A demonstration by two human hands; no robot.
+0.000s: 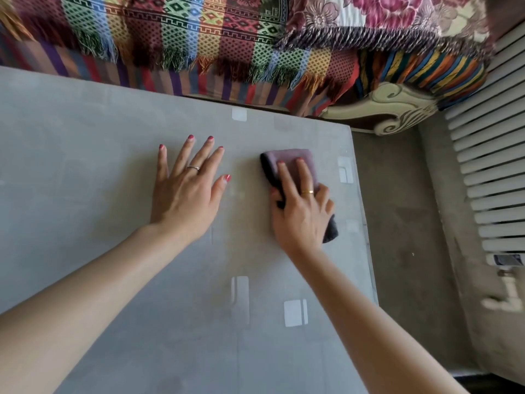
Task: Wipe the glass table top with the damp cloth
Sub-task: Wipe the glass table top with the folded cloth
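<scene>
My right hand (301, 214) presses down on the one folded cloth (287, 156), thumb and outer fingers curled round its edges. It sticks out past my fingertips, on the one glass table top (113, 166). My left hand (184, 194) lies flat alongside, fingers spread.

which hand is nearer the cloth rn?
Right. The right hand lies on top of the cloth, holding it against the glass table top. The left hand rests flat on the glass to the cloth's left, apart from it.
</scene>
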